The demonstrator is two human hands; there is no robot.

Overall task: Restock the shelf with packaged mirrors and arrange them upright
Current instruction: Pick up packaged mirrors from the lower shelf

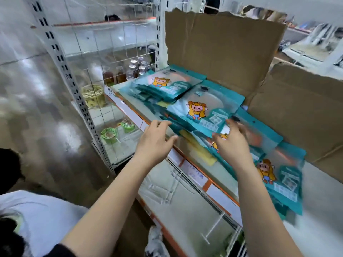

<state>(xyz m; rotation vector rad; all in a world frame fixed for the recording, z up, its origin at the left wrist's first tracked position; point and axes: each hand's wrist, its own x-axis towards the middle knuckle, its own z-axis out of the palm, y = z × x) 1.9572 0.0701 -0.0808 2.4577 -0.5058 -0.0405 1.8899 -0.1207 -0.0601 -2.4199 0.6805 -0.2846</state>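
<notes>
Your teal, glossy plastic mirror packs [206, 112] lie flat, not upright, in three loose, overlapping heaps along the white metal shelf [319, 219] with its orange-trimmed front rail. Each pouch is a rounded rectangle with a frosted window and a yellow cartoon figure printed on its face. Their long axes run from the front rail towards the back, and the hang-hole ends point away from you at the torn brown corrugated cardboard sheet [222, 43] standing behind them.

Your left hand [157, 138] reaches in with fingers straight and loosely spread, its tips at the near edge of the middle heap. Your right hand [232, 143] is spread wide over the same heap and grips nothing. Motion blur hides whether either hand actually touches the plastic.

To the left, clear jars [130, 71] stand behind a thin wire grid.
</notes>
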